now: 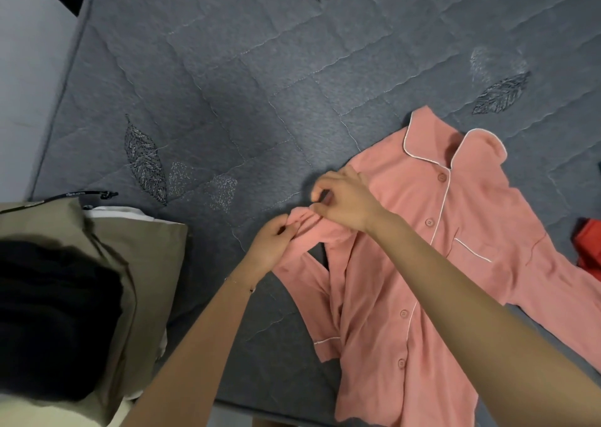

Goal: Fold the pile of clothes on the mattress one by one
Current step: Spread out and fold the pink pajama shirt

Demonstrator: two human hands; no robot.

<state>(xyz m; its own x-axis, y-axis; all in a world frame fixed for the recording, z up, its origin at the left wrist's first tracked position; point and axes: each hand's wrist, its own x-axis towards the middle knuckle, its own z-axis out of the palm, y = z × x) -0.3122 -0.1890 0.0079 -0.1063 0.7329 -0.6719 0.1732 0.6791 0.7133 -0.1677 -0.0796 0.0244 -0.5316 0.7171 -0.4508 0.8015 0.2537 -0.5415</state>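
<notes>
While the grey quilted mattress fills almost the whole view, with leaf patterns stitched into its cover, the pink pajama shirt lies spread on it toward four o'clock. The shirt is front side up, its collar pointing to about one o'clock, with white piping along the collar, the button line and the chest pocket. One long sleeve goes out to the right, toward three o'clock. The other sleeve is on the left side of the shirt, bent near its top, and its cuff with white piping points down to six o'clock.

At about eight o'clock there is a stack of clothes: a beige garment with a black garment resting on top of it, and a bit of white cloth at its edge. At three o'clock, at the border of the view, a red cloth is only partly visible.

Both bare arms reach from the bottom to the middle. The left hand has its fingers pinched on the bunched pink fabric at the shoulder of the sleeve. The right hand is just beside it, toward one o'clock, and its fingers are curled narrow on the same fold of fabric.
</notes>
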